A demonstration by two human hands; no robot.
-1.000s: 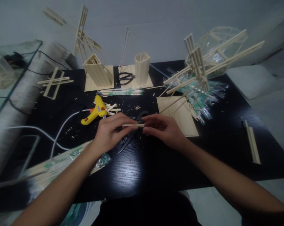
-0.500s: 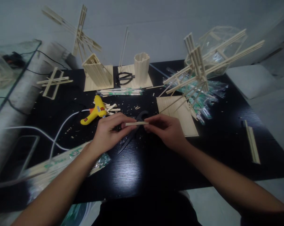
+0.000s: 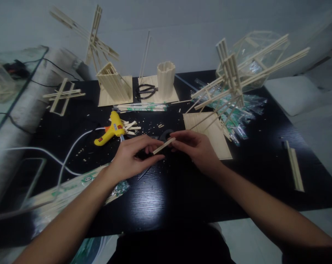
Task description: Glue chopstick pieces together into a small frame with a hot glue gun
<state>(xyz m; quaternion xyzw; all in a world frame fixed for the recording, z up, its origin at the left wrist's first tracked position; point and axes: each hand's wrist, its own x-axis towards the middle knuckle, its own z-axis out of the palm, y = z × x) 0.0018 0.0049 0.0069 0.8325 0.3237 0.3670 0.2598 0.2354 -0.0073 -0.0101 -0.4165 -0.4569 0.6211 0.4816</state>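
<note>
A short bundle of wooden sticks (image 3: 163, 146) is held tilted above the black table, its right end higher. My right hand (image 3: 197, 149) pinches that right end between thumb and fingers. My left hand (image 3: 134, 156) is around the lower left end, thumb apart below the sticks and fingers behind them. Dark scissors (image 3: 166, 135) lie on the table under the hands, mostly hidden by them. Left of my left hand rests a yellow glue gun (image 3: 111, 130) beside short stick pieces (image 3: 131, 126).
Stick towers (image 3: 113, 84) (image 3: 166, 80) stand on wooden bases at the back. A windmill-like stick frame (image 3: 232, 80) rises at right above a wooden board (image 3: 210, 135). Packaged sticks (image 3: 69, 194) lie front left, with a white cable (image 3: 69, 148) nearby. Loose sticks (image 3: 295, 167) lie far right.
The stick bundle has turned from level to tilted, right end up. My left thumb has moved off it and downward, opening the left grip. The scissors are more covered.
</note>
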